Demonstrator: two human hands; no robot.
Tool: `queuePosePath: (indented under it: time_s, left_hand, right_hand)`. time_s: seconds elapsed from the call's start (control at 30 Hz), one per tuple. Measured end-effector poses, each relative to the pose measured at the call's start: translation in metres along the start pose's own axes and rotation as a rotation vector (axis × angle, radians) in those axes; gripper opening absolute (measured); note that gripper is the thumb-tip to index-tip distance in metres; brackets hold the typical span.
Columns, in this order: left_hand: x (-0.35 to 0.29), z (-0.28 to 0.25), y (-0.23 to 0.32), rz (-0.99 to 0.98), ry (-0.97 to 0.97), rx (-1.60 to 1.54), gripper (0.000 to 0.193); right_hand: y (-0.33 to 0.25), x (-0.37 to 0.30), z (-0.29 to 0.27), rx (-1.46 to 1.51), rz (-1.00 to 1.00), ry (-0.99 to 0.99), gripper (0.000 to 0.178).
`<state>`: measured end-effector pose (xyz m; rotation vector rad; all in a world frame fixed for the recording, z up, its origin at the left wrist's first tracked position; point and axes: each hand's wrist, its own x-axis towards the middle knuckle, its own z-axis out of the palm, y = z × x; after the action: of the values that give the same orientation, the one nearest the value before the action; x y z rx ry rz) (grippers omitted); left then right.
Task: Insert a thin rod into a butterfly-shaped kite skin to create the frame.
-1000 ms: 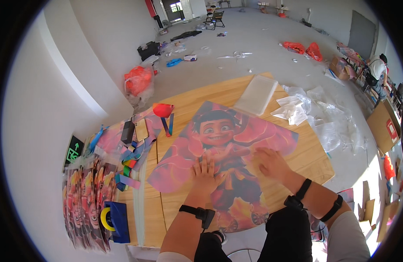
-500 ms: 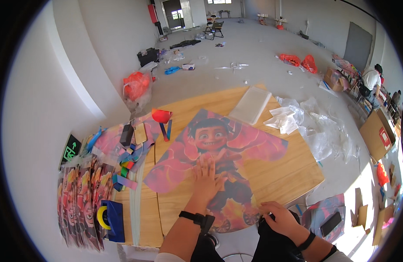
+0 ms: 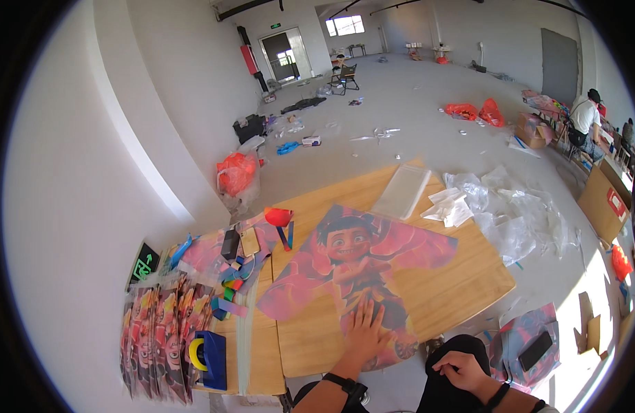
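Sunlit grey floor (image 3: 428,103), white wall (image 3: 173,82), wooden table (image 3: 462,282)

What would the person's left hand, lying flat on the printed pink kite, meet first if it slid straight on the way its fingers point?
Probably only more of the pink cartoon-printed kite: the left hand points up along the printed figure's body toward its face. Nothing else lies on that line, as far as the picture shows.

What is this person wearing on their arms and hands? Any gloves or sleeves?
No gloves: both hands are bare. The left hand has a black watch-like band on its wrist, and the forearm below it shows no sleeve. The right hand has a thin black band on its wrist, with a second dark band just behind it at the picture's edge.
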<state>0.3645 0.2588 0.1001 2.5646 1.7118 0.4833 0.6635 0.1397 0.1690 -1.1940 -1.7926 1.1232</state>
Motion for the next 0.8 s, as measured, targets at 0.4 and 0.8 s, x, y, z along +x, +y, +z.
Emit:
queuePosePath:
  time_s: [0.4, 0.8]
  left_hand:
    - [-0.012, 0.001, -0.006, -0.032, 0.043, -0.023, 0.079]
    - [-0.098, -0.105, -0.064, -0.799, 0.492, -0.823, 0.039]
  right_hand:
    - [0.010, -0.010, 0.000, 0.028, -0.001, 0.066, 0.026]
    - [0.036, -0.009, 0.003, 0.066, 0.023, 0.215, 0.024]
